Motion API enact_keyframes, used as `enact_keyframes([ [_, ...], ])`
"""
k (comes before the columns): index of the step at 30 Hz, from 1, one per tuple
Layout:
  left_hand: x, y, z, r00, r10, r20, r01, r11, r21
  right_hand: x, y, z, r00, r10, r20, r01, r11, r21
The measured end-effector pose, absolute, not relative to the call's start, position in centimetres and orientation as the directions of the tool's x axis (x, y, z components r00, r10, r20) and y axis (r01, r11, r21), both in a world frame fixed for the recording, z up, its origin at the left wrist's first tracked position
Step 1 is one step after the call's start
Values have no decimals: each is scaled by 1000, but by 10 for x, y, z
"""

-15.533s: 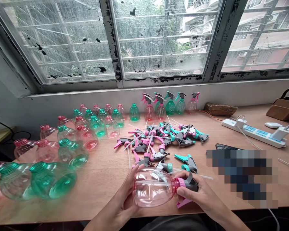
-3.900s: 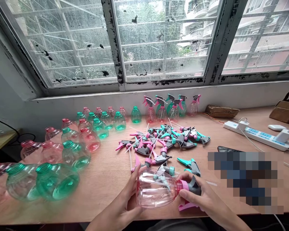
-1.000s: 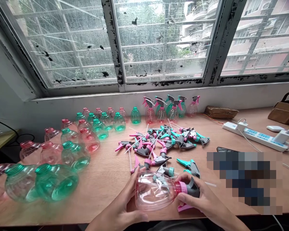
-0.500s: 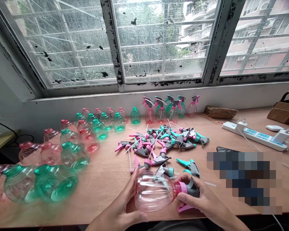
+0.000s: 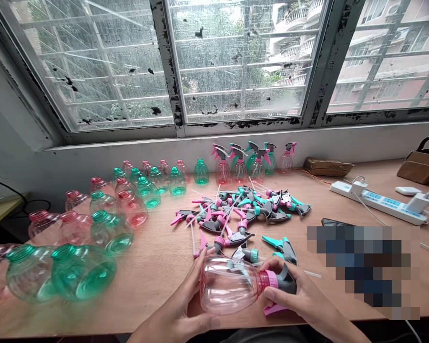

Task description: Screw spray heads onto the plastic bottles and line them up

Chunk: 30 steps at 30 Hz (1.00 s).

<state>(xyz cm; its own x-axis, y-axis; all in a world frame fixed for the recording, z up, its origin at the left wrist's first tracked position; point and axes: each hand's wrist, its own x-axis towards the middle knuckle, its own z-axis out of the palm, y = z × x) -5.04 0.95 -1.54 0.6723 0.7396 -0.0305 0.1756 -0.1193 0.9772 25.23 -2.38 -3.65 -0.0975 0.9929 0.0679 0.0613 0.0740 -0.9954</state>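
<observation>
A clear pink spray bottle (image 5: 229, 286) lies on its side between my hands, close to the table's front edge. My left hand (image 5: 191, 297) is wrapped round its base end. At the neck, my right hand (image 5: 289, 288) grips the spray head (image 5: 285, 280), which has a pink collar, a grey body and a pink trigger; the head sits on the bottle's mouth. Just beyond the bottle lies a heap of loose spray heads (image 5: 243, 207), pink-grey and teal-grey, with thin tubes. A teal-grey spray head (image 5: 286, 247) rests near my right fingers.
Open pink and green bottles (image 5: 84, 274) stand in rows at left. Several bottles with spray heads (image 5: 239, 166) stand by the wall. At right are a power strip (image 5: 379, 200) with cables, a wooden block (image 5: 327, 166), a brown box (image 5: 420, 162) and a blurred-out patch beside a dark phone-like edge.
Almost nothing differs. Both hands keep the same hold on the spray bottle, and the view has shifted only very slightly.
</observation>
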Motion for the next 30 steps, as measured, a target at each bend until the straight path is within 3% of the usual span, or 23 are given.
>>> enact_keyframes([
  [7,-53,9,-17,630,777,3,271,-224,936,251,-26,-35,-99,995,15,-45,10,-999],
  [13,-48,9,-15,646,762,-40,108,-40,993,252,-25,-36,-79,994,82,31,85,-996],
  [19,-49,8,-15,642,766,-38,204,-123,971,253,-25,-37,-111,994,14,-25,11,-1000],
  [30,-46,12,-13,649,756,-79,73,41,996,253,-25,-38,-94,995,40,-20,38,-999],
])
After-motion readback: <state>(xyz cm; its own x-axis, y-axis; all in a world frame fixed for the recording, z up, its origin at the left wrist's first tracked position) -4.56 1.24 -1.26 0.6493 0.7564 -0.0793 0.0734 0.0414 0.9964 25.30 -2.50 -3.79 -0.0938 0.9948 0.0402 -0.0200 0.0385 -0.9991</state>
